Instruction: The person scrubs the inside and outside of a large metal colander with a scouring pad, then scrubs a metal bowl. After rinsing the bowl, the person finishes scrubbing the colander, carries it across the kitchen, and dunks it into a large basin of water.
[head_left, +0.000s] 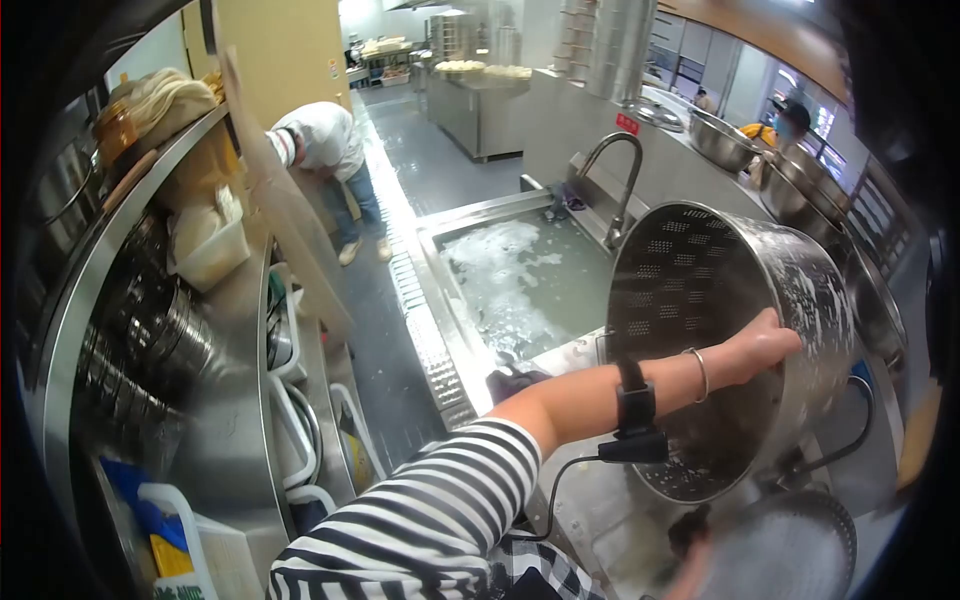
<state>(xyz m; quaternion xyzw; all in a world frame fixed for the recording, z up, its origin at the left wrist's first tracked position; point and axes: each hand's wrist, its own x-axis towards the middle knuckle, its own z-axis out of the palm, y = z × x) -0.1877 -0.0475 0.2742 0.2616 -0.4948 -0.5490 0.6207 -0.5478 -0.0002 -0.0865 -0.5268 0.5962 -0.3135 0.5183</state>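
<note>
At the near edge, right of centre, the right hand (688, 575) is motion-blurred; whether its fingers are apart or together cannot be told. A dark object (688, 530) lies just beside or in it; contact is unclear. To its right is a round metal vessel (785, 550) with a perforated rim, also partly blurred. Slightly farther, the left arm, in a striped sleeve (420, 500), extends rightward across the mouth of a large perforated pot (690, 290). The left hand (765, 347) is closed, fingers curled over the pot's rim, clamped on the wall; no gap is visible in the grip. The perforated pot is tipped on its side, opening toward the left, its interior left of the grip and its outer wall, marked with whitish streaks, to the right. The forearm bears a black strapped device (636, 410) and a bracelet (702, 375). Left of the pot: a sink (530, 285) holding cloudy water with white foam, a curved faucet (636, 180) at its right side. Metal bowls (722, 142) line the ledge beyond the pot. At left, metal shelving (235, 400) carries stacked round containers (150, 330) and a white tub (215, 250). Farther, left of the sink, a person (325, 150) in a white top bends forward. At the far end, a steel counter (480, 110) bears pale items; another person (790, 120) is visible at far right.
</note>
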